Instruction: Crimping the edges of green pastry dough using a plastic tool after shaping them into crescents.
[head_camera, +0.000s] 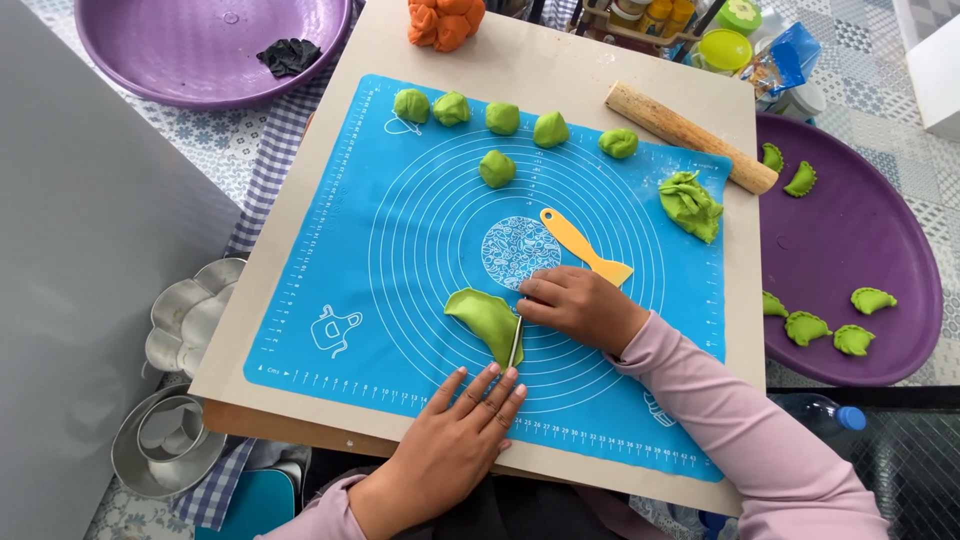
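A: Where is the folded green dough piece (484, 318)?

B: At lower centre of the frame, on the blue mat (330, 240). The right hand (578, 305) is curled shut around a thin tool (515, 345), running it along the dough's right edge. The left hand (458, 440) lies flat and open below it, fingertips just beside the dough, holding nothing.

A: How would the dough handle?

B: Likely soft, light and easily dented; best lifted gently under the fold, not pinched. A yellow scraper (582, 247) lies just above the right hand.
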